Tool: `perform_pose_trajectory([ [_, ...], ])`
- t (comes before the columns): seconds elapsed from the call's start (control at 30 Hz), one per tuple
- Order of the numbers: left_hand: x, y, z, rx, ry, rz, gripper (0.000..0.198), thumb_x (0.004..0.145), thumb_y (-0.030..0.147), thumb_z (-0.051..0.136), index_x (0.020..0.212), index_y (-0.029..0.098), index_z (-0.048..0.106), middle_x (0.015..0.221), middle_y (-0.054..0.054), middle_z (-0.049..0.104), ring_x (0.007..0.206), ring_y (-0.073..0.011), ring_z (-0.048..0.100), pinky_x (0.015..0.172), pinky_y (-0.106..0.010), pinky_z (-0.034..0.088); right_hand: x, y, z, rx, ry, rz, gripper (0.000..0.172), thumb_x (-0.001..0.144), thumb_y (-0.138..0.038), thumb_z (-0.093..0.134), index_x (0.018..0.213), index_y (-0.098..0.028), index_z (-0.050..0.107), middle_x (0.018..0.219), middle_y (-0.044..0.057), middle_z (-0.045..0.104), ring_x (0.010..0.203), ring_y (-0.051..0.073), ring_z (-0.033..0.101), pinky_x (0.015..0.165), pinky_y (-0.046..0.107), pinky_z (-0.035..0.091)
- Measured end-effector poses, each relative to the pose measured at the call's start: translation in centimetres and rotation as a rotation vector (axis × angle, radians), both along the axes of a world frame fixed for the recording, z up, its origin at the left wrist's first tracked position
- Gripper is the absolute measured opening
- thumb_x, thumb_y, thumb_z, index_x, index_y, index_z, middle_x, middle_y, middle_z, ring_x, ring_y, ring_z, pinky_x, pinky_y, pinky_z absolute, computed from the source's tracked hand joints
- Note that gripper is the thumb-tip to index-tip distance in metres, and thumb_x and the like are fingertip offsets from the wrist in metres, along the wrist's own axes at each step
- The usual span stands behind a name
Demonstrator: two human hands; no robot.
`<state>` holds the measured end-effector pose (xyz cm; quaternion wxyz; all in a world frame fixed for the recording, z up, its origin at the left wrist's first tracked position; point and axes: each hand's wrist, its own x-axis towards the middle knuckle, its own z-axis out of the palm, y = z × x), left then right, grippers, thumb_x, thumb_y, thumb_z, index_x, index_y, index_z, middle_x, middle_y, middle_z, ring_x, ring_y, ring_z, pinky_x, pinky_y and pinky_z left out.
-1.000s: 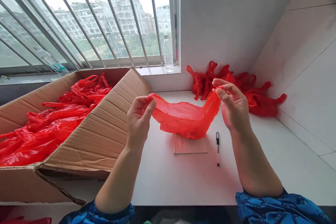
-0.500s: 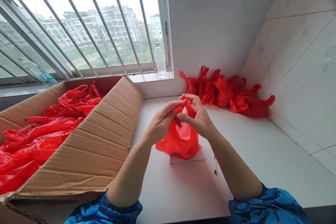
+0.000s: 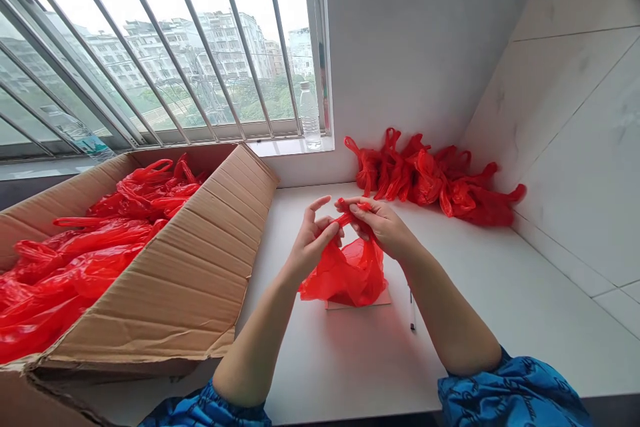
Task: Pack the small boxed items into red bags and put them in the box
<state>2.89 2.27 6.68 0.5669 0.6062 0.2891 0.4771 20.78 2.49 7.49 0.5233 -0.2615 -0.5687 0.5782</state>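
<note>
A red plastic bag (image 3: 350,273) hangs from both hands over the white tabletop, its body spread out below them. My left hand (image 3: 316,235) pinches a gathered strip of its top between thumb and bent fingers, with the index finger raised. Close beside it, my right hand (image 3: 376,221) is closed on the twisted handles. Under the bag lies a flat pale board or pad (image 3: 357,305), mostly covered. A thin pen (image 3: 413,313) rests on the table just right of it, partly behind my right forearm.
At left stands an open cardboard box (image 3: 165,280) heaped with red plastic bags (image 3: 100,247). Several knotted red bags (image 3: 430,177) lie along the back wall. A clear bottle (image 3: 310,117) stands on the sill of the barred window; another bottle (image 3: 85,137) leans at far left.
My hands have shifted slightly lower and apart. The left index finger has lifted off, and the bag's top is now drawn into a twisted strip between the hands.
</note>
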Motion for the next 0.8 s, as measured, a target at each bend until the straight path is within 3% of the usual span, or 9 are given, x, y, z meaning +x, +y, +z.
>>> perform_pose_trajectory([
  [0.1,-0.1,0.4,0.0,-0.216,-0.158,-0.103,0.05,0.088,0.029,0.066,0.134,0.024,0.047,0.073,0.003,0.057,0.067,-0.0109,0.057,0.079,-0.028,0.05,0.1,-0.4,0.4,0.02,-0.006,0.087,0.027,0.094,-0.044,0.058,0.105,-0.02,0.063,0.082,0.002,0.065,0.061,0.01,0.05,0.052,0.023,0.038],
  [0.23,-0.2,0.4,0.2,-0.385,-0.195,-0.137,0.044,0.09,0.028,0.062,0.132,0.02,0.051,0.073,0.0,0.061,0.064,-0.0123,0.058,0.069,-0.026,0.048,0.5,-1.2,0.6,0.111,-0.226,0.123,0.024,0.092,-0.037,0.063,0.11,-0.023,0.055,0.082,0.001,0.069,0.071,0.014,0.063,0.064,0.026,0.048],
  [0.33,-0.4,0.3,0.1,-0.34,-0.178,-0.064,0.041,0.092,0.031,0.061,0.13,0.02,0.053,0.08,-0.003,0.067,0.066,-0.0118,0.06,0.069,-0.024,0.049,0.8,-1.4,0.2,0.333,-0.473,-0.009,0.008,0.093,-0.028,0.061,0.097,-0.022,0.064,0.094,0.003,0.066,0.082,0.015,0.065,0.077,0.031,0.052],
  [0.43,-0.5,0.3,0.1,-0.238,-0.148,0.055,0.037,0.091,0.033,0.061,0.126,0.019,0.057,0.081,-0.003,0.068,0.063,-0.0099,0.057,0.066,-0.022,0.049,0.7,-1.5,-0.4,0.575,-0.698,-0.277,0.012,0.092,-0.02,0.059,0.087,-0.021,0.07,0.103,0.005,0.058,0.078,0.013,0.061,0.071,0.028,0.05],
  [0.53,-0.7,0.4,0.1,-0.239,-0.124,0.075,0.038,0.088,0.033,0.066,0.123,0.021,0.059,0.087,-0.002,0.068,0.06,-0.0092,0.057,0.061,-0.022,0.049,0.3,-1.4,-0.8,0.698,-0.856,-0.442,0.016,0.092,-0.014,0.057,0.092,-0.021,0.071,0.1,0.005,0.055,0.074,0.012,0.056,0.064,0.026,0.046],
  [0.67,-1.0,0.3,-0.5,-0.347,-0.096,-0.05,0.044,0.083,0.034,0.074,0.123,0.023,0.06,0.111,-0.006,0.066,0.075,-0.0121,0.063,0.066,-0.024,0.052,-0.2,-1.5,-0.9,0.718,-0.924,-0.474,0.017,0.093,-0.012,0.054,0.095,-0.02,0.068,0.094,0.003,0.059,0.071,0.012,0.056,0.064,0.025,0.044],
  [0.73,-1.0,0.3,-1.1,-0.351,-0.076,-0.065,0.037,0.083,0.036,0.075,0.114,0.02,0.065,0.108,-0.007,0.068,0.081,-0.014,0.064,0.071,-0.026,0.053,-0.3,-1.7,-0.7,0.674,-0.878,-0.455,0.011,0.093,-0.015,0.057,0.094,-0.02,0.066,0.093,0.003,0.062,0.07,0.012,0.057,0.065,0.025,0.045],
  [0.8,-1.0,0.3,-1.5,-0.299,-0.058,0.003,0.03,0.082,0.037,0.076,0.103,0.017,0.069,0.097,-0.006,0.07,0.08,-0.0137,0.064,0.074,-0.024,0.051,-0.1,-2.1,-0.4,0.612,-0.801,-0.413,0.005,0.093,-0.02,0.06,0.095,-0.021,0.064,0.091,0.002,0.066,0.073,0.013,0.061,0.066,0.026,0.047],
])
